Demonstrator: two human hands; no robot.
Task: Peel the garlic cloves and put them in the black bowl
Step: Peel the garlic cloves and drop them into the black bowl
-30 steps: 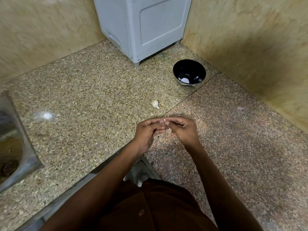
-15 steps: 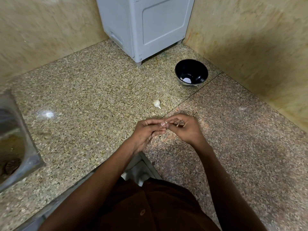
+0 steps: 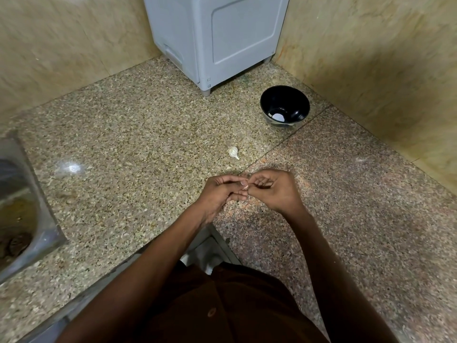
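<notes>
Speckled granite worktop fills an inner corner, with a straight seam running from its right rear towards the front edge; the slab right of the seam is pinker. Mottled beige stone walls close the rear and right sides, and a pale grey cabinet stands at the back corner. A steel sink sits at the left edge, and a light reflection shows beside it.

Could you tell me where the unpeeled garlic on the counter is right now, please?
In the head view, the unpeeled garlic lies on the granite counter, just beyond the hands and nearer than the black bowl, which sits to its right.
</notes>
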